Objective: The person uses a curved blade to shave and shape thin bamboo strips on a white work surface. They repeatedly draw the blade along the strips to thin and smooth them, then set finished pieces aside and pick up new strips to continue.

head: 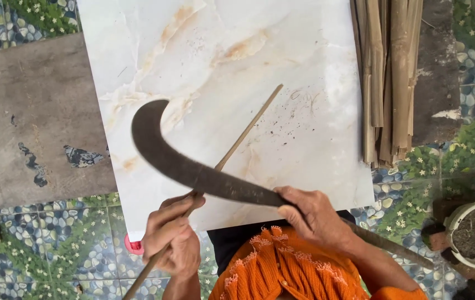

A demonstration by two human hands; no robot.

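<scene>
While the left hand (172,240) clamps around a thin, smooth bamboo stick (236,145) that slants toward one o'clock, the right hand (314,218) grips the handle end of a dark, curved sickle blade (184,161), its hooked tip pointing to eleven o'clock. Blade and stick cross above a glossy white marble-patterned tile (315,139). Flat dry bamboo strips (390,78) lie bundled at two o'clock; a rough grey slab (37,122) sits at nine o'clock.

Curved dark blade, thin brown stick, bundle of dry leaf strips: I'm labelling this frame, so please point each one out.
Curved dark blade (193,172): head view, middle of the blade's flat.
Thin brown stick (251,125): head view, bare shaft over the white marble tile.
Bundle of dry leaf strips (390,78): head view, middle of the stack.
</scene>
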